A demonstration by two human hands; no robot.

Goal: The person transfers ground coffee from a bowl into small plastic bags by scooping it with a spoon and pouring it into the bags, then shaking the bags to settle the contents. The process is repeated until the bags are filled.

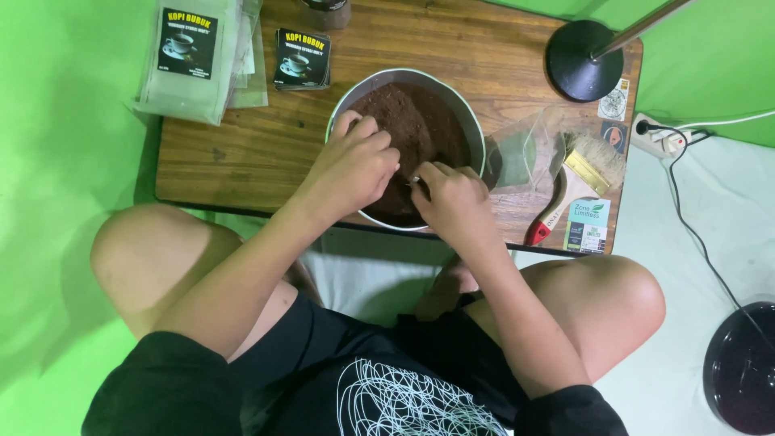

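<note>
Down over the near edge of the low wooden table [242, 153], both hands work inside a round metal bowl [476, 133] of dark brown powder [412, 121]. The left hand [353, 165] is curled, fingers pressed together on the powder at the bowl's near-left side. The right hand [452, 198] seems to pinch something small and shiny, though it is too small to tell what. A clear pouch [521, 153] lies just right of the bowl, beside a paintbrush [577, 182] near the right edge. Labelled sachets [190, 56] sit at the far-left corner.
</note>
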